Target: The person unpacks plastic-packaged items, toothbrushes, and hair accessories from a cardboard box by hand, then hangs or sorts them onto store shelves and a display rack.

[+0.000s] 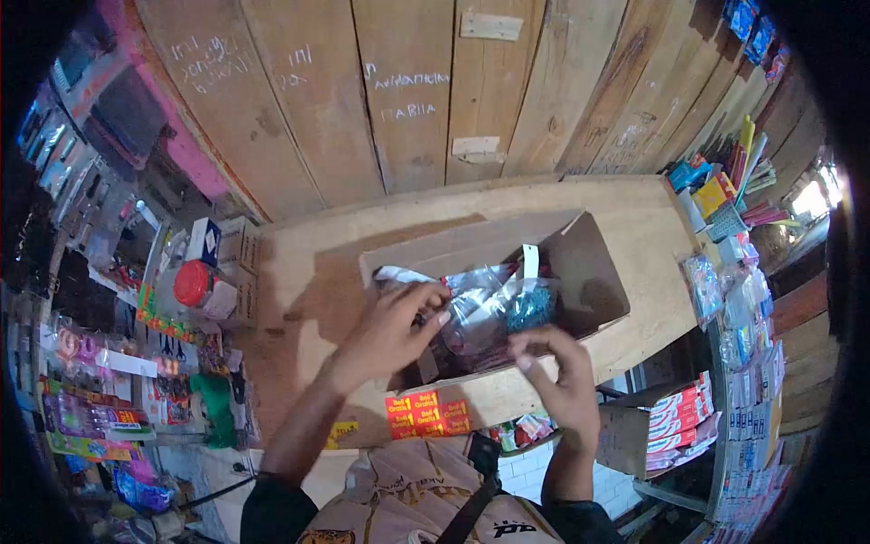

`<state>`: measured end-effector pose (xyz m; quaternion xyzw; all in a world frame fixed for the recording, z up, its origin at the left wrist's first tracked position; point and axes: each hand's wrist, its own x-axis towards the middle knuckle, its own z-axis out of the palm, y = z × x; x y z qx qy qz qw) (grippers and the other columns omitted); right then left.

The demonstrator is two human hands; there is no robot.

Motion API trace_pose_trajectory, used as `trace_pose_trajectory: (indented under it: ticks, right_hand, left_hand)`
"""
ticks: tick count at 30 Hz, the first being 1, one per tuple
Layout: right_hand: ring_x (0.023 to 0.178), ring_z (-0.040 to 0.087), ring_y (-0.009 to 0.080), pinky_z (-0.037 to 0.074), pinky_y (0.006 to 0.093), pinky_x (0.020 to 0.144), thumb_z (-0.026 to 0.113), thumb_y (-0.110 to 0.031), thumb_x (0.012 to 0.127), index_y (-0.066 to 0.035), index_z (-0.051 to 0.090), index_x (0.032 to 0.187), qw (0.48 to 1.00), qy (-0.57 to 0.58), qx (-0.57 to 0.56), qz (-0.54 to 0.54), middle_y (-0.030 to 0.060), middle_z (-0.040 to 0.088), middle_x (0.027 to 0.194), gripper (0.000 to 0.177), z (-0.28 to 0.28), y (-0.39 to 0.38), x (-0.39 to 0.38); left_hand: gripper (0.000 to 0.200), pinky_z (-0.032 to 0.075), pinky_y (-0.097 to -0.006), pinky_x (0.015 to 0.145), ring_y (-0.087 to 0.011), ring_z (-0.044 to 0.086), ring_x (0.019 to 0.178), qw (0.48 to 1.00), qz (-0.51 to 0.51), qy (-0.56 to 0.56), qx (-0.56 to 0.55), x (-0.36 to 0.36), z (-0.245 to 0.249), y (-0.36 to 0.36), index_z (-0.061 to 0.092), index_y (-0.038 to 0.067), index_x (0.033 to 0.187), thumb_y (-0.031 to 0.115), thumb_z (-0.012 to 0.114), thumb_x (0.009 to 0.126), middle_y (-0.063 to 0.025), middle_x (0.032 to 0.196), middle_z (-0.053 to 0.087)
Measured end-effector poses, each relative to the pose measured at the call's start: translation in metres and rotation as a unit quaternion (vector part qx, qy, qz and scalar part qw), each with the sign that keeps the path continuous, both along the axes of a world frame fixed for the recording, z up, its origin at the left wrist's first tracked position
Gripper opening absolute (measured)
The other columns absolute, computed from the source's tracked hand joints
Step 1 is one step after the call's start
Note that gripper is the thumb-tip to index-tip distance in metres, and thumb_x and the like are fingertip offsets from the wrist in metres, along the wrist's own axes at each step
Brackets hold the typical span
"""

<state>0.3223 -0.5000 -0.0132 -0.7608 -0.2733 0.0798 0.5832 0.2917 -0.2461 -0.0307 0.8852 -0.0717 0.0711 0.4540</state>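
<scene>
An open cardboard box on the wooden counter holds clear plastic packets and dark items. My left hand reaches over the box's near left side, its fingers curled at the edge of a clear plastic bag; the exact grip is partly hidden. Right of that bag lies a packet with teal contents, with a white tag sticking up behind it. My right hand is at the box's near right edge, thumb and bent fingers apart, with nothing visible in it.
A red-lidded jar and small boxes stand at the counter's left end. Red and yellow stickers mark the front edge. A carton of red-and-white packs is at lower right. Hanging goods crowd the left; a plank wall rises behind.
</scene>
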Motion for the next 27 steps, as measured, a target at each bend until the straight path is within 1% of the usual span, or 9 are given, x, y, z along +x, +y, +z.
trace_pose_trajectory:
  ticks: [3, 7, 10, 13, 20, 21, 22, 25, 27]
  right_hand:
    - [0.083, 0.064, 0.0228, 0.049, 0.0322, 0.077, 0.066, -0.005, 0.083, 0.002, 0.064, 0.103, 0.999, 0.019, -0.044, 0.002, 0.0133, 0.064, 0.088, 0.021, 0.003, -0.01, 0.027]
    - [0.088, 0.065, 0.0304, 0.05, 0.0365, 0.078, 0.066, -0.01, 0.084, 0.001, 0.063, 0.108, 0.979, -0.05, -0.151, 0.128, 0.0181, 0.064, 0.092, 0.026, 0.001, -0.012, 0.071]
    - [0.095, 0.063, 0.0364, 0.05, 0.0434, 0.083, 0.063, -0.016, 0.086, -0.001, 0.059, 0.115, 0.929, -0.082, -0.241, 0.269, 0.0212, 0.064, 0.1, 0.033, 0.009, 0.007, 0.105]
    - [0.103, 0.06, 0.0369, 0.047, 0.0432, 0.089, 0.062, -0.021, 0.087, -0.002, 0.057, 0.12, 0.875, -0.193, -0.27, 0.351, 0.0218, 0.063, 0.109, 0.038, -0.011, 0.037, 0.134]
    - [0.11, 0.058, 0.0381, 0.045, 0.0436, 0.094, 0.063, -0.025, 0.081, 0.002, 0.055, 0.122, 0.776, -0.09, -0.444, 0.438, 0.026, 0.061, 0.117, 0.051, -0.084, 0.125, 0.167]
    - [0.105, 0.061, 0.0375, 0.047, 0.0436, 0.09, 0.062, -0.024, 0.078, 0.003, 0.06, 0.113, 0.776, -0.1, -0.443, 0.438, 0.0261, 0.063, 0.112, 0.044, -0.099, 0.132, 0.166]
    - [0.1, 0.063, 0.0368, 0.049, 0.0436, 0.087, 0.06, -0.023, 0.075, 0.004, 0.065, 0.103, 0.775, -0.111, -0.444, 0.437, 0.0262, 0.065, 0.106, 0.039, -0.113, 0.139, 0.166]
    - [0.097, 0.066, 0.036, 0.05, 0.0449, 0.083, 0.06, -0.023, 0.073, 0.003, 0.069, 0.097, 0.775, -0.143, -0.439, 0.432, 0.0248, 0.067, 0.103, 0.036, -0.137, 0.148, 0.162]
    - [0.098, 0.065, 0.0368, 0.05, 0.0459, 0.083, 0.061, -0.023, 0.073, 0.002, 0.068, 0.101, 0.781, -0.133, -0.444, 0.419, 0.0243, 0.067, 0.104, 0.038, -0.139, 0.148, 0.157]
  left_hand:
    - [0.032, 0.048, -0.0449, 0.085, -0.0371, 0.062, 0.094, 0.975, -0.023, -0.041, 0.218, 0.03, -0.013, 0.0, 0.054, 0.001, 0.115, 0.023, 0.057, 0.092, -0.0172, 0.097, 0.064]
    - [0.046, 0.044, -0.0428, 0.094, -0.0351, 0.058, 0.106, 0.916, -0.031, 0.254, 0.308, 0.06, -0.03, -0.007, 0.052, 0.001, 0.12, 0.035, 0.058, 0.09, -0.0223, 0.11, 0.059]
    - [0.051, 0.044, -0.0436, 0.093, -0.034, 0.055, 0.109, 0.933, 0.056, 0.335, 0.117, 0.071, -0.062, -0.012, 0.051, 0.002, 0.122, 0.039, 0.058, 0.088, -0.0213, 0.113, 0.057]
    - [0.048, 0.045, -0.0461, 0.086, -0.0326, 0.053, 0.105, 0.803, 0.2, 0.506, -0.243, 0.075, -0.067, -0.019, 0.052, 0.008, 0.12, 0.042, 0.056, 0.086, -0.0166, 0.113, 0.055]
    - [0.023, 0.046, -0.0392, 0.063, -0.0184, 0.055, 0.078, 0.792, 0.291, 0.352, -0.405, 0.069, -0.068, -0.035, 0.056, 0.014, 0.104, 0.028, 0.055, 0.087, -0.005, 0.091, 0.056]
    - [0.021, 0.047, -0.0389, 0.062, -0.0179, 0.056, 0.075, 0.792, 0.289, 0.358, -0.402, 0.07, -0.085, -0.023, 0.056, 0.013, 0.103, 0.026, 0.054, 0.087, -0.0049, 0.088, 0.056]
    - [0.022, 0.047, -0.0383, 0.065, -0.0194, 0.058, 0.077, 0.697, 0.363, 0.382, -0.486, 0.085, -0.196, 0.017, 0.056, 0.008, 0.103, 0.024, 0.053, 0.087, -0.0074, 0.089, 0.057]
    - [0.021, 0.047, -0.0367, 0.068, -0.022, 0.058, 0.08, 0.814, 0.319, 0.303, -0.379, 0.068, -0.122, -0.001, 0.057, 0.007, 0.101, 0.021, 0.052, 0.087, -0.0106, 0.089, 0.058]
    - [0.022, 0.046, -0.0363, 0.068, -0.0229, 0.057, 0.08, 0.912, 0.314, 0.213, -0.154, 0.075, -0.196, 0.026, 0.058, 0.003, 0.096, 0.014, 0.058, 0.078, -0.0115, 0.088, 0.059]
